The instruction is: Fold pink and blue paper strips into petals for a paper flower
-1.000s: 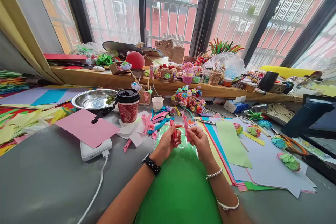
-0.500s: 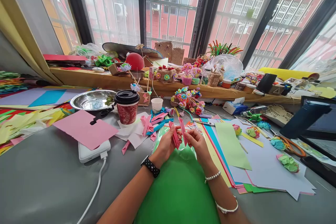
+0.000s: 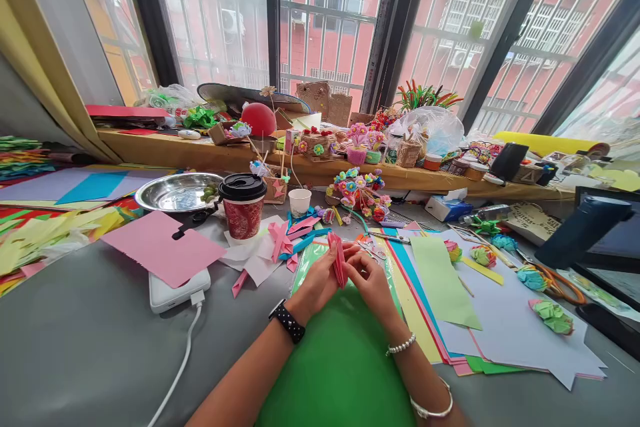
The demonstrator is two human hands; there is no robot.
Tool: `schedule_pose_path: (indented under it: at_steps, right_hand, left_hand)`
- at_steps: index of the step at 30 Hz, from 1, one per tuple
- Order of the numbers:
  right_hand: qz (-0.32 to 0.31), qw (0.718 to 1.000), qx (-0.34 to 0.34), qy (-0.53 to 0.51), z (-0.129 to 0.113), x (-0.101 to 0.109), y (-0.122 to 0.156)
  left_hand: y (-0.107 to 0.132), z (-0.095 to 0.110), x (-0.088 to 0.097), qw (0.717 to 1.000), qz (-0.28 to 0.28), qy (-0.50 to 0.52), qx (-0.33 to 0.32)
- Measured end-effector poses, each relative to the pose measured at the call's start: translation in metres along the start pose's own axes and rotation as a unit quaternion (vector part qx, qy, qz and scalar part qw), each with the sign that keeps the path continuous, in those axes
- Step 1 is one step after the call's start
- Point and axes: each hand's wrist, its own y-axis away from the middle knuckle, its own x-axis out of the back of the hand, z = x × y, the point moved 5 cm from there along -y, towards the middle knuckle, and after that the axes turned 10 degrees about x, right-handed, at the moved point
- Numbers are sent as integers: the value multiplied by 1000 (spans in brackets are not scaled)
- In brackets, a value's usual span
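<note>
Folded pink paper pieces (image 3: 338, 259) are pressed together in a slim upright bundle between my hands. My left hand (image 3: 320, 283) is closed round the bundle from the left, with a dark dotted watch strap at its wrist. From the right, the bent fingers of my right hand (image 3: 369, 279) pinch the lower edge of the same bundle. Behind it and to the left lie more folded pink strips (image 3: 281, 240) and blue strips (image 3: 315, 238). A clear sleeve with green paper (image 3: 305, 260) is partly hidden under my hands.
To the left stand a lidded paper cup (image 3: 243, 207), a steel bowl (image 3: 155, 195) and a pink sheet (image 3: 163, 247) on a white power bank (image 3: 175, 293). Scissors (image 3: 375, 250) and stacked coloured sheets (image 3: 525, 320) lie to the right. Crafts crowd the windowsill (image 3: 200, 153).
Two separate pink folded pieces, one in each hand, have been brought together into one bundle. My right hand has moved slightly left and down along it.
</note>
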Motion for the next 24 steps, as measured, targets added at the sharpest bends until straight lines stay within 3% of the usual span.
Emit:
schedule_pose_path:
  at_steps: [14,18,20,24]
  right_hand:
    - [25,995,31,88,-3,2,1]
    - [4,996,32,88,-4,-1,2]
    - [8,994,38,104,-6,0,1]
    - [28,985,49,160,-7,6,1]
  left_hand:
    - [2,-2,-4,997,-39,-70,-14]
    - [1,-5,-2,995,-39,-93,-11]
    - [0,-5,0,992,-17,-126,-17]
    - [1,7,10,965,90,-229,-95]
